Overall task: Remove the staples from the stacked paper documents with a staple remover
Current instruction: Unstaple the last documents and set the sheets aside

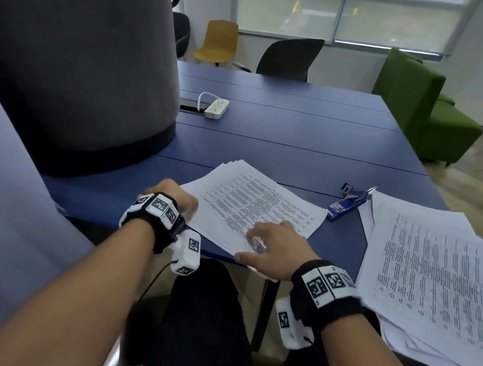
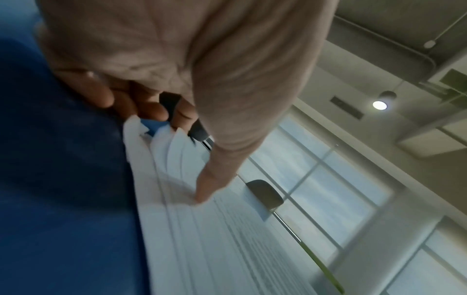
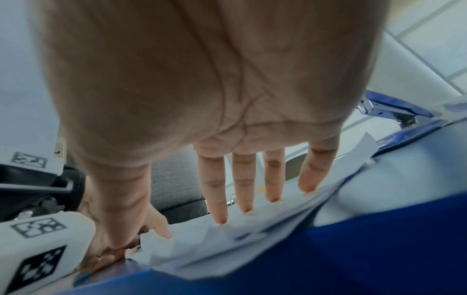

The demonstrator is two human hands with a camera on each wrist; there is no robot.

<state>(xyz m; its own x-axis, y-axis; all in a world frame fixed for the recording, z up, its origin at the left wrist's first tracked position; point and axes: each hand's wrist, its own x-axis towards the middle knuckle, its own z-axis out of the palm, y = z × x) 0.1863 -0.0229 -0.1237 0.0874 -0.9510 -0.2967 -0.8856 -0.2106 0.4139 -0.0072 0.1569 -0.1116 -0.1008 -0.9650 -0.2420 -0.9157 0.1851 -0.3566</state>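
A stack of printed paper lies skewed on the blue table, right in front of me. My left hand sits at the stack's left corner. Its fingers curl against the fanned corner sheets, and the thumb presses on the top page. Something dark shows between those fingers; I cannot tell whether it is a tool. My right hand lies flat with spread, straight fingers on the paper stack at its near edge. A blue stapler lies open on the table, apart from both hands.
A second, thicker pile of printed sheets overhangs the table's right corner. A large grey felt pod stands at the left. A white power strip lies further back. Chairs and a green sofa stand beyond the table.
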